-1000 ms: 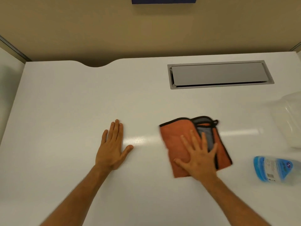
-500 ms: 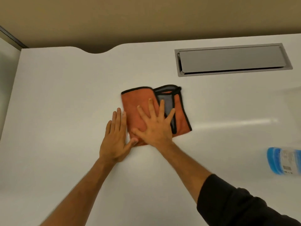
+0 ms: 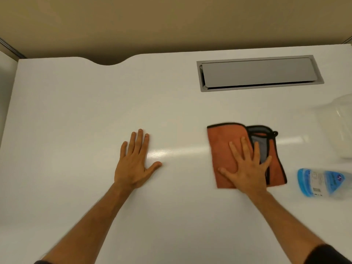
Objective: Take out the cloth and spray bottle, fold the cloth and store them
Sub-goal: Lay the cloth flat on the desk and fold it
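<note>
An orange cloth [image 3: 222,147] with black trim and a grey inner side lies folded on the white table [image 3: 76,111], right of centre. My right hand [image 3: 247,168] presses flat on it, fingers spread. My left hand [image 3: 135,161] rests flat on the bare table, well to the left of the cloth, holding nothing. A clear spray bottle [image 3: 323,182] with a blue label lies on its side at the right edge, just right of the cloth; its head is out of frame.
A grey cable hatch [image 3: 257,73] is set into the table at the back right. A clear plastic container [image 3: 341,126] stands at the far right edge, behind the bottle. A tan wall [image 3: 171,25] runs behind the table.
My right hand slid the cloth leftward up to my left hand, then back to the right near the bottle. My left hand stayed flat on the table.
</note>
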`<state>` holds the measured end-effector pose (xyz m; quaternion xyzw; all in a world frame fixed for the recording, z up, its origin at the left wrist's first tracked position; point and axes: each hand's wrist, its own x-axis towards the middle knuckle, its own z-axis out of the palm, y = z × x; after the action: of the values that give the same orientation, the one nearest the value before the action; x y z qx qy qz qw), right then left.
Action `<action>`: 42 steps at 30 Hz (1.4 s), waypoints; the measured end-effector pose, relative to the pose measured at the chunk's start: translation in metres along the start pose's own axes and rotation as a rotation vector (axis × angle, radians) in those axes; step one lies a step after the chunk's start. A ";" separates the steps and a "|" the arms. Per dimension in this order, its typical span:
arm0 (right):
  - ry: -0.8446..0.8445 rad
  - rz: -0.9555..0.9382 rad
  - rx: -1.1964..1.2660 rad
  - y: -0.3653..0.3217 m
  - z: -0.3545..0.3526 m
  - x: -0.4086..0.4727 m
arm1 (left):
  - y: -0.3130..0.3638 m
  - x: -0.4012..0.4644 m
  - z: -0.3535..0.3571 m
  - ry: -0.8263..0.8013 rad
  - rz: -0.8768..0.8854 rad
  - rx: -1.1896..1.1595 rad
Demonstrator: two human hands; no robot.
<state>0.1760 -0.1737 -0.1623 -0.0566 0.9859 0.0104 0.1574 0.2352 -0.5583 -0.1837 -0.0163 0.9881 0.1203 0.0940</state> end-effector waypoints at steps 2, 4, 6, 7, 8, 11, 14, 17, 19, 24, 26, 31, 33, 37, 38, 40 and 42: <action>0.024 0.013 0.032 -0.011 -0.009 0.033 | 0.000 0.000 0.002 0.006 0.003 -0.004; 0.053 0.014 0.066 -0.035 -0.016 0.064 | -0.001 0.001 0.003 0.015 0.006 -0.005; 0.085 -0.010 0.089 -0.069 -0.020 0.088 | -0.001 0.001 0.003 0.020 0.010 -0.007; 0.098 -0.038 0.093 -0.089 -0.022 0.096 | 0.000 0.001 0.002 0.024 0.013 -0.013; 0.105 -0.075 0.091 -0.112 -0.023 0.100 | -0.001 0.001 0.002 0.027 0.016 -0.018; 0.116 -0.233 0.065 -0.173 -0.022 0.091 | -0.002 -0.001 -0.001 0.037 0.027 -0.075; 0.134 -0.387 0.014 -0.212 -0.012 0.060 | -0.002 -0.003 -0.004 0.070 0.040 -0.156; 0.148 -0.475 -0.027 -0.226 -0.001 0.025 | -0.001 -0.003 -0.005 0.071 0.050 -0.164; 0.157 -0.475 0.036 -0.220 0.002 0.008 | -0.002 -0.003 -0.005 0.069 0.077 -0.140; 0.071 -0.484 0.053 -0.182 0.031 -0.032 | -0.018 0.001 0.007 0.008 0.062 0.010; 0.061 -0.432 0.041 -0.134 0.025 -0.061 | 0.008 -0.008 -0.001 0.005 0.081 0.012; -0.047 -0.288 0.024 -0.048 0.012 -0.072 | 0.061 -0.024 -0.001 0.015 0.169 -0.013; -0.090 -0.229 0.047 -0.039 0.009 -0.059 | 0.077 -0.030 0.003 0.005 0.186 -0.049; -0.113 -0.239 0.086 -0.016 0.000 -0.051 | 0.140 -0.040 0.003 -0.009 0.191 -0.125; -0.131 -0.244 0.133 -0.012 -0.005 -0.050 | 0.152 -0.042 0.002 -0.003 0.164 -0.138; -0.102 -0.214 0.229 0.001 -0.017 -0.050 | 0.172 -0.045 0.000 0.011 0.097 -0.121; 0.005 -0.178 0.330 0.024 -0.028 -0.052 | 0.187 -0.049 -0.003 -0.020 0.031 -0.091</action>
<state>0.2135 -0.1453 -0.1193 -0.1170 0.9657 -0.1653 0.1626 0.2725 -0.3769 -0.1281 -0.0041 0.9808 0.1666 0.1012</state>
